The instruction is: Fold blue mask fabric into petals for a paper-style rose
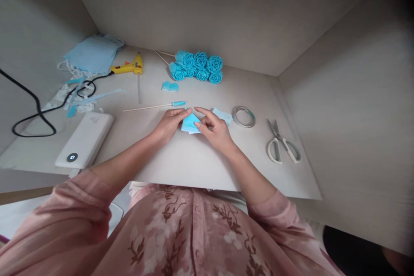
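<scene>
Bright-blue folded fabric stack (190, 123), qty 1, sits btwn both hands, just above or on the pale bench (181, 161), can't tell which. L hand (168, 124) pinches its upper L edge, thumb on top; R hand (216, 130) has its thumb on the R corner, index finger stretched fwd, other fingers curled under. Forearms come in from both sides & converge mid-bench, elbows out.

Counts: 1 thin wooden stick w/ blue-wrapped tip (152, 107), lying just past L hand; 1 small blue notched fabric pc (170, 86) beyond it; at least 7 blue rosette flowers (200, 60) bunched at the back, overlapping, so no exact no. R side: 1 pale-blue flat fabric pc (223, 116), partly behind R hand; 1 silvery tape roll (235, 117); 1 pr white-handled scissors (274, 151), blades slightly apart. L side: 1 yellow glue gun (127, 68), 1 white rectangular power bank (84, 138), 1 pile of light-blue masks (92, 54).
</scene>
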Tool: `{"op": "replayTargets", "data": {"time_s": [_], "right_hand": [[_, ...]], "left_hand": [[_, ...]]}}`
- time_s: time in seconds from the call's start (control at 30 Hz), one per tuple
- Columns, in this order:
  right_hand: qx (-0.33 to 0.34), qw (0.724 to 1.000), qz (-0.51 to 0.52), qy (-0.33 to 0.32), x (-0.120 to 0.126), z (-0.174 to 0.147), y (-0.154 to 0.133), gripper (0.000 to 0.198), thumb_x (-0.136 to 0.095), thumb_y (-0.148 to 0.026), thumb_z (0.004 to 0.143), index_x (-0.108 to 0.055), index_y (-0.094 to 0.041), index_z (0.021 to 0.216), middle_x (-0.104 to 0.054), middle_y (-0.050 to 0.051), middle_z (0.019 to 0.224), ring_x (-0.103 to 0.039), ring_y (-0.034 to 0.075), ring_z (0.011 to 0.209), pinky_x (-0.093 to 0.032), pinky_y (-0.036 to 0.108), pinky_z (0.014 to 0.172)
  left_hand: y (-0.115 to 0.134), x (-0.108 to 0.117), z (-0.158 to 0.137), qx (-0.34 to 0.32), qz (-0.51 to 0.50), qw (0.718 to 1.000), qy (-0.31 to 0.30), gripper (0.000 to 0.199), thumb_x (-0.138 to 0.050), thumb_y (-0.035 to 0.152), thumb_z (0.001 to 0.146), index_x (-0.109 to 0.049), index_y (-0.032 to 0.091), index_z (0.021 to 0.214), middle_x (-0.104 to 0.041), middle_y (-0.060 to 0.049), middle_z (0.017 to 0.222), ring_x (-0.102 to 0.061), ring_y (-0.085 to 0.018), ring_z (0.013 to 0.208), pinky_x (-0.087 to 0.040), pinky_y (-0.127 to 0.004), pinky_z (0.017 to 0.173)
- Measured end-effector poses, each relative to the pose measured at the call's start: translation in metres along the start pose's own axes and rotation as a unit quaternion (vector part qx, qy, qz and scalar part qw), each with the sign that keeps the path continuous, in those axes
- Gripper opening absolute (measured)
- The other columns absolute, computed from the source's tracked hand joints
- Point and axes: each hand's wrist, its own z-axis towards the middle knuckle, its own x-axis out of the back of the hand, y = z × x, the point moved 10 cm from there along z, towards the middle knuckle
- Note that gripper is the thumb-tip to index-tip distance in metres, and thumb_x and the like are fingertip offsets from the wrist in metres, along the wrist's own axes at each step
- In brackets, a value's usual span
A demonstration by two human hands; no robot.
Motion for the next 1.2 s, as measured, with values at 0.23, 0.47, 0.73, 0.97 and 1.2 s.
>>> {"op": "replayTargets", "data": {"time_s": [0.23, 0.47, 0.73, 0.97, 1.2], "right_hand": [[-0.001, 1.0, -0.018, 0.012, 0.003, -0.001, 0.002, 0.044, -0.058, -0.038, 0.092, -0.056, -0.027, 0.135, -0.052, -0.005, 0.063, -0.047, 0.012, 0.057, -0.045, 0.026, 0.061], [0.001, 1.0, -0.001, 0.005, 0.002, -0.001, 0.002, 0.045, -0.057, -0.041, 0.092, -0.056, -0.025, 0.134, -0.054, -0.004, 0.066, -0.049, 0.012, 0.059, -0.045, 0.026, 0.063], [0.005, 1.0, -0.012, 0.009, 0.001, 0.001, 0.004, 0.044, -0.062, -0.038, 0.089, -0.059, -0.025, 0.131, -0.057, -0.005, 0.067, -0.05, 0.011, 0.06, -0.046, 0.024, 0.064], [0.025, 0.998, -0.064, -0.002, -0.001, 0.0, 0.001, 0.043, -0.06, -0.039, 0.092, -0.058, -0.027, 0.133, -0.057, -0.005, 0.066, -0.051, 0.012, 0.058, -0.044, 0.025, 0.063], [0.063, 0.986, -0.152, 0.036, 0.011, -0.002, -0.008, 0.04, -0.051, -0.042, 0.097, -0.058, -0.026, 0.133, -0.071, 0.002, 0.081, -0.063, 0.017, 0.069, -0.049, 0.03, 0.071]], "left_hand": [[0.001, -0.003, 0.002, -0.009, -0.005, 1.0, -0.023, 0.038, -0.076, 0.05, 0.073, -0.074, 0.015, 0.089, -0.065, -0.001, 0.072, -0.059, -0.014, 0.068, -0.043, -0.027, 0.068], [0.0, -0.005, 0.0, 0.007, 0.021, 1.0, -0.019, 0.037, -0.085, 0.045, 0.06, -0.07, 0.013, 0.072, -0.066, 0.0, 0.067, -0.056, -0.011, 0.061, -0.042, -0.025, 0.065], [0.002, -0.009, -0.003, 0.001, 0.05, 0.998, -0.028, 0.037, -0.082, 0.047, 0.064, -0.071, 0.013, 0.073, -0.066, 0.0, 0.066, -0.056, -0.012, 0.061, -0.041, -0.026, 0.065], [0.001, -0.008, -0.001, -0.01, 0.034, 0.999, -0.035, 0.037, -0.078, 0.05, 0.071, -0.07, 0.014, 0.07, -0.063, 0.0, 0.065, -0.053, -0.011, 0.06, -0.038, -0.026, 0.063], [0.005, 0.01, 0.005, -0.025, -0.027, 0.999, 0.032, 0.036, -0.08, 0.048, 0.068, -0.066, 0.014, 0.068, -0.063, -0.001, 0.065, -0.055, -0.012, 0.062, -0.042, -0.027, 0.066]]}}
